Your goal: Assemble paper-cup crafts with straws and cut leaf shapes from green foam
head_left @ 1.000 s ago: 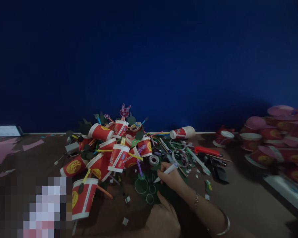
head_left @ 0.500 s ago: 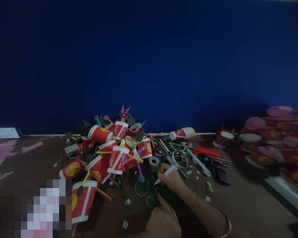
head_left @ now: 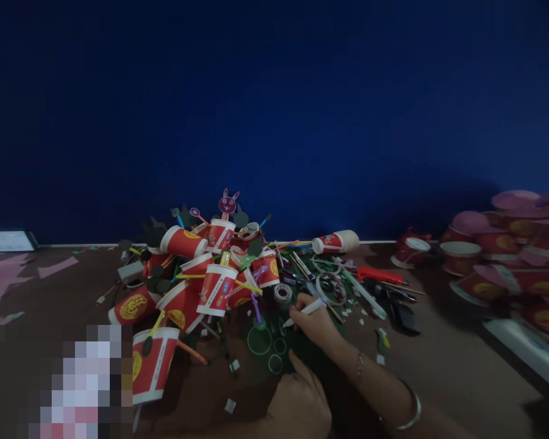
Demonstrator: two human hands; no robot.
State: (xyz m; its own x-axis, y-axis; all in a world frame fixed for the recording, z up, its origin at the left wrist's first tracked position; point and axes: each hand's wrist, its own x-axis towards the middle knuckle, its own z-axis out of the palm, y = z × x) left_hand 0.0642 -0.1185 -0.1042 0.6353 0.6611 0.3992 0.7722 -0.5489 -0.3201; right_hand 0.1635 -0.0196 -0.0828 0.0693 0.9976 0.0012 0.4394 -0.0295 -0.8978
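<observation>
My right hand is closed around a white marker pen. Its tip rests at a small oval outline on dark green paper, where several pale circles and ovals are drawn. Below it, my left hand lies on the paper with the index finger stretched forward and the other fingers curled under. Just beyond the pen is a roll of tape. A purple straw-like strip reaches the paper's far left edge.
Red paper cups with coloured sticks and paper cutouts are piled at left centre. Several pink-topped cups stand at right. A red-handled tool, paper scraps and a black object lie nearby. A blue partition rises behind.
The pen tip has shifted slightly away from me along the small oval. My left hand stays in place on the paper. The whole view has tilted a little.
</observation>
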